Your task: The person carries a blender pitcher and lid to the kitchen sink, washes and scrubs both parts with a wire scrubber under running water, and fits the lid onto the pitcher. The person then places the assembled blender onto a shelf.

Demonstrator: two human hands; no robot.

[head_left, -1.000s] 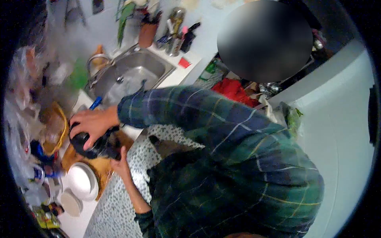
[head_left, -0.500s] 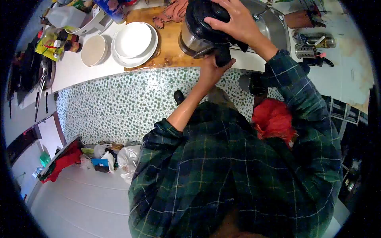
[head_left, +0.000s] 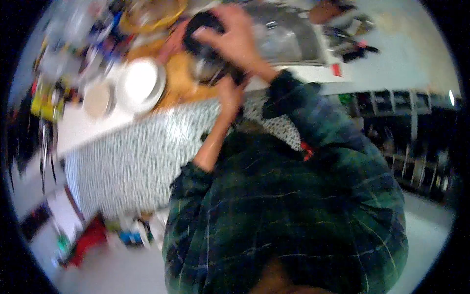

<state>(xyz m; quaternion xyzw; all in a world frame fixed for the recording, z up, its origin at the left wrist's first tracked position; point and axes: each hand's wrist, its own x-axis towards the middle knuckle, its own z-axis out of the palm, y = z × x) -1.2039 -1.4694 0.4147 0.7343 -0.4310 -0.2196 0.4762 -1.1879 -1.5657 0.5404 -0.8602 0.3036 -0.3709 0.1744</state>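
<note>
A steel jug with a black lid and black handle (head_left: 204, 67) stands over the wooden cutting board (head_left: 176, 81), blurred by motion. My right hand (head_left: 237, 39) lies over its lid, thumb bent across the top and fingers partly hidden. My left hand (head_left: 230, 93) is closed round the handle on the near side. A pinkish cloth (head_left: 172, 43) lies just behind and left of the jug. To the left sits a stack of white dishes (head_left: 141, 79), with a beige bowl (head_left: 98, 99) beside it.
A steel sink (head_left: 293, 46) lies right of the jug. Beyond the board stands a yellow-rimmed basket (head_left: 152, 17). Bottles and a yellow packet (head_left: 47, 104) crowd the counter's left end. A pink-handled utensil (head_left: 360, 49) lies at the right.
The view has swung to the right and blurred, so the jug and both hands appear farther left. Both hands keep their places on the jug. More of the sink shows.
</note>
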